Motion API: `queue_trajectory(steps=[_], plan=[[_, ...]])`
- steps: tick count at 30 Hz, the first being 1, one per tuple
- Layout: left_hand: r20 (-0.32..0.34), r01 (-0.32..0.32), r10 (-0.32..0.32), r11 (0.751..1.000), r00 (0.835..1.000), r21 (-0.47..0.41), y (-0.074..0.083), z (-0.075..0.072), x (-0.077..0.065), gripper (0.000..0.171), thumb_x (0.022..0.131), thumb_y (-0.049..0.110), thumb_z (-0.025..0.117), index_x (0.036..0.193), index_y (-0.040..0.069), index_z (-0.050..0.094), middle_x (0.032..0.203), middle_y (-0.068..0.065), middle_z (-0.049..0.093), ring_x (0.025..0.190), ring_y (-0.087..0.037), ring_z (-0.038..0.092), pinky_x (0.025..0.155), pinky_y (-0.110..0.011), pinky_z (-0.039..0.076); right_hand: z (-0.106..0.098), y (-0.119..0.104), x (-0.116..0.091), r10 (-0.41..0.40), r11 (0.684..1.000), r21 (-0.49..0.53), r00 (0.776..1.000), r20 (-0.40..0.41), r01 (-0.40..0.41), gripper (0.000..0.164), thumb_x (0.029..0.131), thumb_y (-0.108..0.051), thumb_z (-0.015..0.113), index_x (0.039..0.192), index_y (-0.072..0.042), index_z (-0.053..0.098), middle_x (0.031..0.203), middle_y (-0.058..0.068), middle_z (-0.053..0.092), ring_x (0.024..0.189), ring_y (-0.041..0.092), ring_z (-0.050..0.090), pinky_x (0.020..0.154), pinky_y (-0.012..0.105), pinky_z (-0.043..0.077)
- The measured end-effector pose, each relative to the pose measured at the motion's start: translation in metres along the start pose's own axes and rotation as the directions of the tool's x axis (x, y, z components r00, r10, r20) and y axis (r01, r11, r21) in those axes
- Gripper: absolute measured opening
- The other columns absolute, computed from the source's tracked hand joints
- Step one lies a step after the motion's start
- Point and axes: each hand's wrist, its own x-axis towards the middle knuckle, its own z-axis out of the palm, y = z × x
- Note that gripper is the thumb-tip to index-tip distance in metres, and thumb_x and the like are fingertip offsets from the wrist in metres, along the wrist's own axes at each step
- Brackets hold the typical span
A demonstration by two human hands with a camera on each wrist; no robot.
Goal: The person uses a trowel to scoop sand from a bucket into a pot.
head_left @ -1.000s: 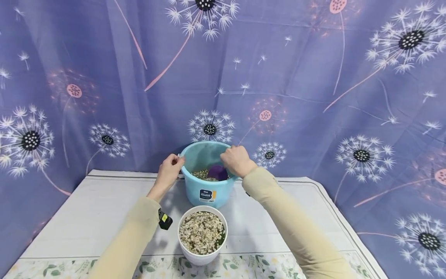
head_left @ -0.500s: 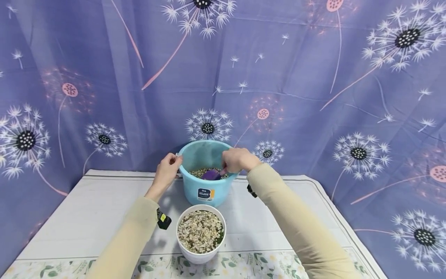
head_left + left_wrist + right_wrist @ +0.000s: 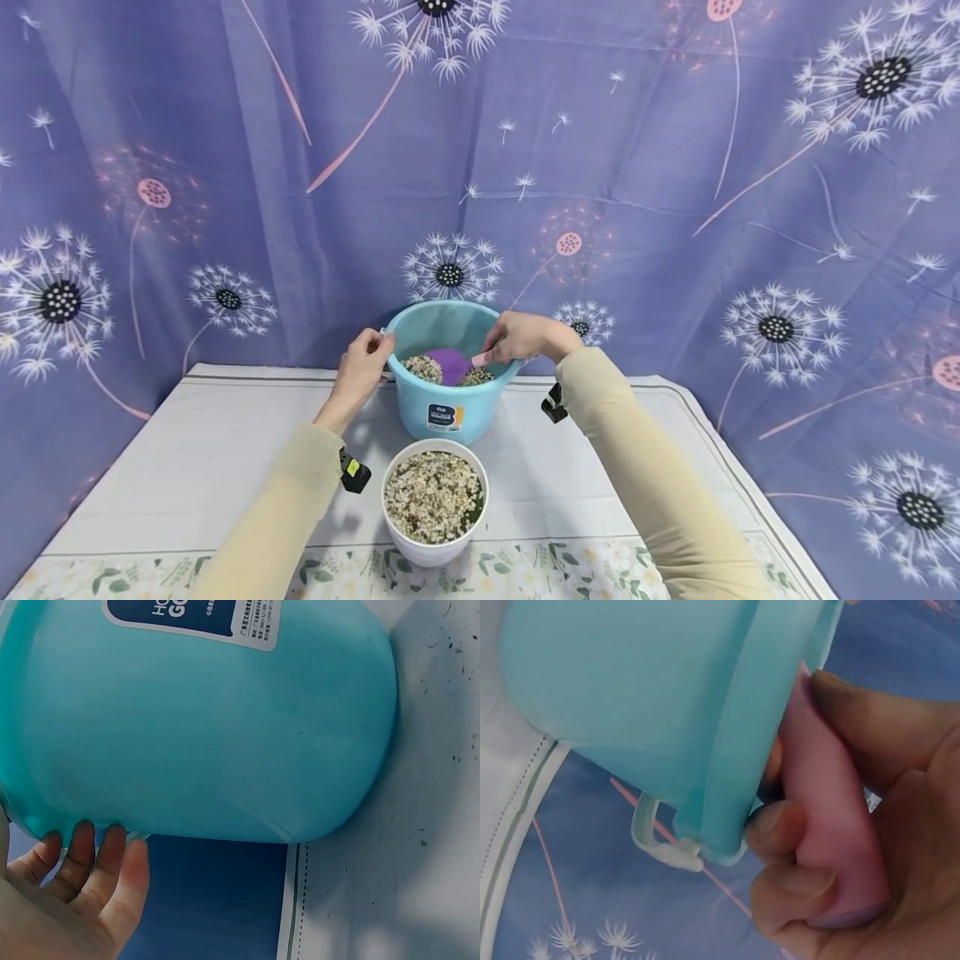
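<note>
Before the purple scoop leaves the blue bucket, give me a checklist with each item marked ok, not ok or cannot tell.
1. Right hand grips the scoop's pink handle: ok, fingers curled round it.
2. Left hand holds the blue bucket at its rim: ok.
3. Bucket upright on the table: ok.
4. White pot upright in front of the bucket: ok.
5. Purple scoop clear of the bucket: not ok, its bowl is inside.
6. Scoop loaded: cannot tell.
</note>
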Motion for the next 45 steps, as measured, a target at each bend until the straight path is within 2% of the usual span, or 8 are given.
queue_trajectory(steps=[6, 14, 20, 28, 33, 36, 41, 45], plan=[[0.006, 0.003, -0.003, 1.0, 1.0, -0.002, 0.0, -0.001, 0.0, 0.034, 0.102, 0.041, 0.048, 0.1, 0.008, 0.052, 0.09, -0.011, 0.052, 0.076, -0.024, 0.056, 0.062, -0.033, 0.055, -0.001, 0.009, -0.007, 0.025, 0.99, 0.143, 0.999, -0.037, -0.019, 0.032, 0.092, -0.034, 0.069, 0.115, -0.012, 0.072, 0.101, 0.003, 0.069, 0.093, 0.019, 0.058, 0.086, 0.039, 0.051], [0.024, 0.011, -0.01, 1.0, 1.0, -0.02, -0.001, 0.0, 0.0, 0.038, 0.102, 0.046, 0.047, 0.102, 0.008, 0.052, 0.089, -0.011, 0.052, 0.076, -0.026, 0.057, 0.067, -0.043, 0.056, 0.001, 0.016, -0.011, 0.027, 0.972, 0.234, 0.995, -0.093, -0.004, 0.028, 0.094, -0.022, 0.068, 0.117, -0.009, 0.071, 0.098, 0.005, 0.068, 0.083, 0.021, 0.055, 0.071, 0.03, 0.051], [0.019, 0.0, 0.001, 1.0, 1.0, -0.03, 0.0, 0.001, 0.0, 0.039, 0.101, 0.046, 0.047, 0.101, 0.007, 0.052, 0.089, -0.012, 0.053, 0.076, -0.026, 0.058, 0.072, -0.052, 0.056, 0.0, 0.019, -0.018, 0.063, 0.967, 0.254, 0.99, -0.127, -0.029, 0.031, 0.091, -0.033, 0.07, 0.115, -0.014, 0.073, 0.103, 0.003, 0.069, 0.098, 0.021, 0.057, 0.093, 0.043, 0.047], [0.125, 0.081, -0.075, 0.996, 0.989, -0.038, 0.0, -0.012, 0.001, 0.065, 0.095, 0.062, 0.047, 0.122, 0.002, 0.048, 0.106, -0.015, 0.054, 0.092, -0.028, 0.06, 0.076, -0.038, 0.056, -0.005, 0.023, -0.035, 0.025, 0.952, 0.307, 0.991, -0.134, 0.017, 0.027, 0.093, -0.027, 0.069, 0.113, -0.009, 0.073, 0.093, 0.004, 0.073, 0.093, 0.024, 0.064, 0.092, 0.043, 0.048], [0.151, 0.093, -0.078, 0.991, 0.985, -0.092, -0.005, -0.024, -0.012, 0.071, 0.095, 0.06, 0.048, 0.129, -0.002, 0.041, 0.112, -0.021, 0.054, 0.102, -0.035, 0.059, 0.078, -0.037, 0.057, -0.008, 0.022, -0.05, 0.034, 0.954, 0.301, 0.989, -0.144, 0.011, 0.026, 0.092, -0.029, 0.07, 0.112, -0.012, 0.074, 0.098, 0.006, 0.072, 0.086, 0.015, 0.06, 0.086, 0.037, 0.047], [0.198, 0.069, -0.05, 0.993, 0.979, -0.094, -0.008, -0.029, -0.026, 0.068, 0.099, 0.055, 0.047, 0.132, -0.003, 0.041, 0.116, -0.023, 0.053, 0.106, -0.037, 0.058, 0.079, -0.037, 0.056, -0.009, 0.021, -0.06, 0.014, 0.963, 0.269, 0.988, -0.157, 0.029, 0.024, 0.094, -0.024, 0.068, 0.112, -0.01, 0.074, 0.093, 0.006, 0.072, 0.07, 0.014, 0.049, 0.076, 0.032, 0.044], [0.314, -0.02, 0.058, 0.992, 0.947, -0.124, -0.016, -0.036, -0.054, 0.05, 0.104, 0.039, 0.046, 0.132, -0.003, 0.042, 0.122, -0.021, 0.051, 0.112, -0.039, 0.054, 0.084, -0.041, 0.054, -0.007, 0.019, -0.075, -0.076, 0.973, 0.204, 0.983, -0.168, 0.11, 0.022, 0.096, -0.016, 0.064, 0.113, -0.006, 0.073, 0.063, -0.003, 0.056, 0.05, 0.01, 0.032, 0.054, 0.024, 0.036], [0.426, -0.129, 0.18, 0.981, 0.886, -0.146, -0.019, -0.039, -0.077, 0.04, 0.103, 0.022, 0.052, 0.135, -0.001, 0.042, 0.13, -0.022, 0.049, 0.118, -0.042, 0.049, 0.093, -0.05, 0.049, 0.001, 0.017, -0.086, -0.137, 0.973, 0.164, 0.976, -0.169, 0.165, 0.021, 0.096, -0.015, 0.062, 0.112, -0.006, 0.074, 0.057, -0.004, 0.046, 0.048, 0.009, 0.028, 0.049, 0.023, 0.03]])
